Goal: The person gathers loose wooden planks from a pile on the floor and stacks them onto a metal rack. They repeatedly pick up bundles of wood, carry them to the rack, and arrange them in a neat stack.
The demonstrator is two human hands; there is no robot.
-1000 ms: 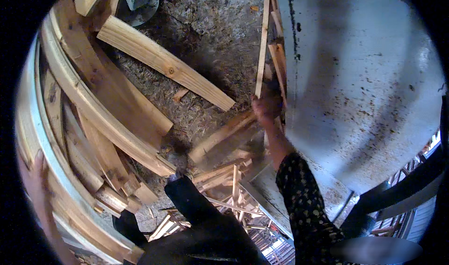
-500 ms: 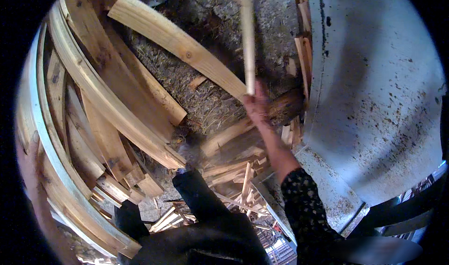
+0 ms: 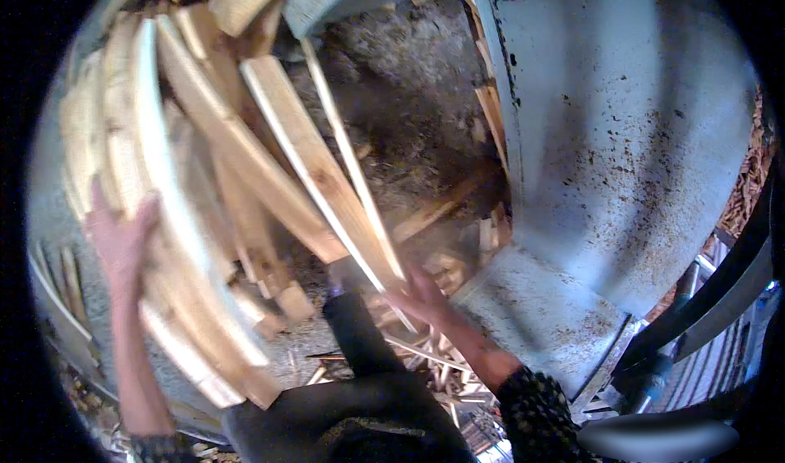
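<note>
My right hand (image 3: 421,295) is closed round the near ends of two pieces of sawn timber. One is a thin wooden strip (image 3: 350,160) seen nearly edge-on. Beside it runs a wider wooden board (image 3: 334,181) with a bright edge and a knot. Both slant away to the upper left. On the left, my left hand (image 3: 123,230) lies with fingers and thumb spread over a stack of long boards (image 3: 123,136). A pale bluish-white board edge (image 3: 155,128) stands just right of the thumb. Motion smears the picture somewhat.
A rust-flecked, light metal panel (image 3: 605,152) rises on the right, with a lower metal ledge (image 3: 548,307). Another thick board (image 3: 253,168) slants between the stack and my right hand's boards. Wood scraps (image 3: 441,373) lie near my dark-clothed leg (image 3: 356,332). Dirt ground (image 3: 409,95) lies beyond.
My right hand has come nearer and slightly left, and its timber has swung to slant leftward. My left hand has moved inward over the stack. The whole view has shifted.
</note>
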